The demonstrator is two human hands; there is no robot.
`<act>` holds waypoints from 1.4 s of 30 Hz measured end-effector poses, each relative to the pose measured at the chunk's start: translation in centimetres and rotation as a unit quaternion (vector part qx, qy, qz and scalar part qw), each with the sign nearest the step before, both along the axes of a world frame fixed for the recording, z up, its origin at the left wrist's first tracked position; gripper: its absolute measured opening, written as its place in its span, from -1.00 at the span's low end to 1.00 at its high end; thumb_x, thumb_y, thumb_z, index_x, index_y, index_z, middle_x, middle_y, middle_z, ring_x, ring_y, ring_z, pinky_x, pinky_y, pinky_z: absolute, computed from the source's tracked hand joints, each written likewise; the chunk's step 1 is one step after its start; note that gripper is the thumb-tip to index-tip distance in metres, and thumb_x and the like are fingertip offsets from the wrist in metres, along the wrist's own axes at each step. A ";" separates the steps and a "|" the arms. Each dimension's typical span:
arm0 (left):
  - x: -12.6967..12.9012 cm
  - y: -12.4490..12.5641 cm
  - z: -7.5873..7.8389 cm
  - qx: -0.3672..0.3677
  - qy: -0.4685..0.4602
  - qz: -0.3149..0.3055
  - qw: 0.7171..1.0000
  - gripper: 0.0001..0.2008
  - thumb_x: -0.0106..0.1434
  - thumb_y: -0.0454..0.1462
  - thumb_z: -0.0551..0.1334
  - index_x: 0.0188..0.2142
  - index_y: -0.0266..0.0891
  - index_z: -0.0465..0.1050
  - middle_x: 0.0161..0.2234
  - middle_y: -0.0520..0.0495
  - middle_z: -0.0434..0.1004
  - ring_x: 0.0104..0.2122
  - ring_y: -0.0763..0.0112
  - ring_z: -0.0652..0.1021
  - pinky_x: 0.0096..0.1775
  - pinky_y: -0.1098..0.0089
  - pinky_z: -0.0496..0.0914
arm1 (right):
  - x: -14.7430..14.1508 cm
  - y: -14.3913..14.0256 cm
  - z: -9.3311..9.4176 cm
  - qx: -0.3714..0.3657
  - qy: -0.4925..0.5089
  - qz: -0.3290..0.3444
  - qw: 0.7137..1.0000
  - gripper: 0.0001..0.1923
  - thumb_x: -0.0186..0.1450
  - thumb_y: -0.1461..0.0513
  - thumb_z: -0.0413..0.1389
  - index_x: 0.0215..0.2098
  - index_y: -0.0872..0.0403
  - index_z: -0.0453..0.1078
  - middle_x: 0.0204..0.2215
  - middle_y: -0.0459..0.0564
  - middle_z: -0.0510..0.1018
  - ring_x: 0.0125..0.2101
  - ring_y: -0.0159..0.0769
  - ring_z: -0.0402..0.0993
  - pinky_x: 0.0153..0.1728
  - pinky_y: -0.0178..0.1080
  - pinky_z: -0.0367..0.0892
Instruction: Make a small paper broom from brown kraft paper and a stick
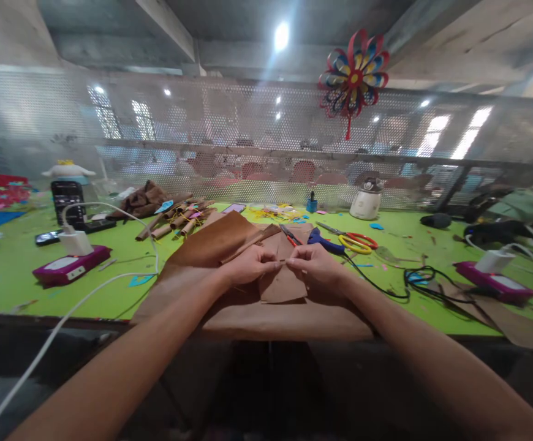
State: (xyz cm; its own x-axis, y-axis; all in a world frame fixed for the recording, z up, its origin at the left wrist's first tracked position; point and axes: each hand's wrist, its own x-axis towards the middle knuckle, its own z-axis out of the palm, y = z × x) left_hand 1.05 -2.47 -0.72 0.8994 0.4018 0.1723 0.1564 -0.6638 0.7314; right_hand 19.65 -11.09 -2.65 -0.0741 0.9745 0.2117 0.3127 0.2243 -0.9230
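Note:
Over the table edge, my left hand point(253, 264) and my right hand point(315, 263) meet fingertip to fingertip, both closed in a pinch. Between them is a tiny brown strip point(283, 261), too small to tell its kind. Below lies a small piece of brown paper point(285, 289), on top of a large brown kraft paper sheet point(289, 321). A folded flap of brown paper point(220, 236) rises behind my left hand. Just beyond my right hand sits a blue glue gun point(325, 240). A red-handled tool point(290, 235) lies beside it, partly hidden.
Scissors point(358, 242) with red and yellow handles lie right of the glue gun. Black cable point(416, 282) coils nearby. Purple power strips point(71, 264) stand at both sides, with a white cord on the left. Rolled brown paper tubes point(174, 220) lie behind, left.

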 end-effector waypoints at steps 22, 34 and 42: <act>-1.1 0.9 0.0 -0.076 0.047 0.018 0.996 -0.64 0.21 -0.02 0.11 -0.50 -0.26 0.29 -0.65 0.10 0.26 -0.64 0.55 0.31 -0.53 0.50 0.16 | 1.3 0.4 -0.5 -0.006 -0.018 -0.026 0.999 -0.67 0.13 0.01 0.18 -0.44 0.14 0.40 -0.65 -0.14 0.36 -0.64 -0.47 0.22 -0.59 -0.36 0.13; -1.3 1.2 0.5 -0.209 -0.037 -0.015 0.977 -0.79 0.18 -0.18 0.23 -0.30 -0.32 0.38 -0.50 0.04 0.41 -0.50 0.54 0.41 -0.36 0.45 0.28 | 2.1 0.3 1.0 0.083 0.147 -0.077 0.983 -0.67 0.14 0.01 0.18 -0.51 0.12 0.43 -0.64 -0.09 0.41 -0.60 -0.43 0.30 -0.51 -0.32 0.25; -0.7 -0.5 -0.6 -0.431 -0.046 -0.105 0.895 -0.72 0.10 -0.17 0.32 -0.26 -0.29 0.36 -0.41 -0.02 0.43 -0.51 0.54 0.41 -0.39 0.43 0.31 | 0.7 -0.6 1.1 0.029 0.066 0.125 0.990 -0.68 0.10 0.12 0.25 -0.20 0.08 0.47 -0.33 -0.01 0.53 -0.32 -0.29 0.45 -0.26 -0.23 0.34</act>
